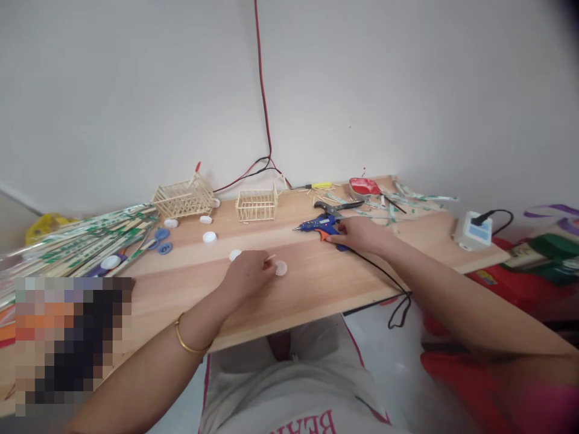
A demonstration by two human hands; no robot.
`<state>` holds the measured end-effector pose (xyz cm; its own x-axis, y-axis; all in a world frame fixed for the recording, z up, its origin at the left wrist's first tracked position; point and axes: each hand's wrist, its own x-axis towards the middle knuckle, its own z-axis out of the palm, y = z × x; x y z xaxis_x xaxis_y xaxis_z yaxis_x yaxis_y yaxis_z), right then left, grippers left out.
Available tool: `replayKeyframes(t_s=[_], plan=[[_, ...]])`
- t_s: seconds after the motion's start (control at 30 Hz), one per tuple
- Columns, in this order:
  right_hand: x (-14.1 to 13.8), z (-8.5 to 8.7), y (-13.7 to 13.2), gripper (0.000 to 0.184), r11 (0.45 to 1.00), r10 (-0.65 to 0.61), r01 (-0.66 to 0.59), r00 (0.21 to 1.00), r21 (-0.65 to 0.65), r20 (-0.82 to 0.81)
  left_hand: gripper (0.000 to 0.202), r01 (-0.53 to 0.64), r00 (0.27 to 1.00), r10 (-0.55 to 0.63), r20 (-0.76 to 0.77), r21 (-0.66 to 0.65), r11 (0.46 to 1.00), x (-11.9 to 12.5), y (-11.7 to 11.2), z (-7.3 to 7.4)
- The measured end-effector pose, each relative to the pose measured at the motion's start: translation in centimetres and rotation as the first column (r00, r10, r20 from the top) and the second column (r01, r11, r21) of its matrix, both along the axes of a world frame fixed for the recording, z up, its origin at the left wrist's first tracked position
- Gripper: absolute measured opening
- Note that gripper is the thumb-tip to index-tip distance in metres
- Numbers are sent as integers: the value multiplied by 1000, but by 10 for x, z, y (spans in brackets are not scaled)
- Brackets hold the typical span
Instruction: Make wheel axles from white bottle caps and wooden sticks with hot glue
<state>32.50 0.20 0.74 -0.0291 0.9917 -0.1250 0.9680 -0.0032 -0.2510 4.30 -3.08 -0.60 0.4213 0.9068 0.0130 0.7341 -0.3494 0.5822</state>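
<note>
My left hand (248, 274) has its fingers pinched on a short wooden stick (270, 258). Against those fingertips, on the table, is a translucent white cap (281, 268); whether they touch it I cannot tell. Another white cap (234, 255) shows partly behind the same hand. My right hand (359, 235) is wrapped round the handle of a blue glue gun (314, 225) with an orange trigger, its nozzle pointing left. Just behind the gun lie dark-handled pliers or cutters (337, 208). Further back stands a small stick-built cart frame (256, 205).
A larger stick cart (185, 198) with white wheels stands back left, near blue caps (164, 248) and wrapped sticks (99, 238). A red dish (364, 187) sits at the back. The gun's black cord (380, 271) hangs over the front edge. A white power box (473, 230) stands right.
</note>
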Motion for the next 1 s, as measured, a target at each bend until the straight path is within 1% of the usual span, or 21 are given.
replayKeyframes(t_s=[0.03, 0.07, 0.1, 0.13, 0.17, 0.2, 0.23, 0.27, 0.3, 0.33, 0.37, 0.43, 0.5, 0.53, 0.63, 0.73, 0.83, 1.0], plan=[[-3, 3, -5, 36, 998, -3, 1, 999, 58, 45, 25, -9, 1000, 9, 5, 6, 1000, -1, 1, -1], [-8, 5, -12, 37, 990, -6, -3, 998, 138, 64, 24, -30, 999, 30, 41, 8, 1000, -3, 3, -1], [-14, 6, -20, 35, 970, 7, -21, 998, 242, 56, 22, -56, 992, 56, 110, -3, 998, -4, 5, -2], [-23, 6, -29, 31, 941, 50, -54, 999, 333, 20, 22, -85, 973, 89, 213, -29, 996, -6, 7, -3], [-34, 4, -37, 27, 931, 153, -128, 987, 342, -46, 25, -111, 932, 129, 338, -72, 991, -7, 8, -3], [-45, 1, -45, 28, 926, 248, -192, 958, 324, -142, 31, -125, 869, 169, 465, -125, 984, -7, 8, -3], [-57, -3, -52, 35, 926, 328, -262, 914, 271, -239, 36, -123, 795, 203, 572, -175, 977, -6, 7, -2], [-69, -9, -58, 48, 919, 386, -335, 870, 205, -308, 39, -118, 731, 228, 644, -209, 971, -4, 6, -1], [-79, -15, -61, 58, 912, 411, -377, 849, 164, -333, 40, -123, 697, 241, 675, -219, 968, -3, 3, 0], [-88, -21, -63, 59, 916, 402, -368, 857, 162, -322, 40, -142, 699, 245, 672, -205, 968, -1, 0, 1], [-94, -27, -64, 55, 911, 412, -378, 856, 166, -312, 38, -165, 731, 240, 638, -175, 970, 0, -3, 3], [-101, -36, -64, 39, 906, 420, -375, 858, 197, -295, 37, -182, 807, 220, 549, -123, 976, 1, -8, 5], [-102, -41, -62, 26, 896, 438, -382, 846, 226, -304, 33, -142, 854, 167, 494, -88, 986, 1, -10, 5], [-102, -42, -62, 23, 892, 445, -385, 840, 236, -310, 31, -109, 867, 128, 481, -67, 992, 1, -11, 5], [-100, -42, -61, 21, 884, 460, -395, 829, 250, -317, 27, 4, 905, -5, 425, 3, 1000, 0, -9, 1], [-99, -42, -60, 22, 883, 463, -397, 821, 249, -334, 26, 87, 943, -96, 319, 40, 995, 0, -6, -4], [-99, -43, -60, 23, 882, 466, -398, 814, 252, -347, 26, 129, 961, -138, 239, 50, 990, 0, -4, -8], [-98, -45, -60, 24, 877, 473, -400, 814, 266, -337, 26, 169, 960, -169, 223, 23, 985, 1, -3, -10]])
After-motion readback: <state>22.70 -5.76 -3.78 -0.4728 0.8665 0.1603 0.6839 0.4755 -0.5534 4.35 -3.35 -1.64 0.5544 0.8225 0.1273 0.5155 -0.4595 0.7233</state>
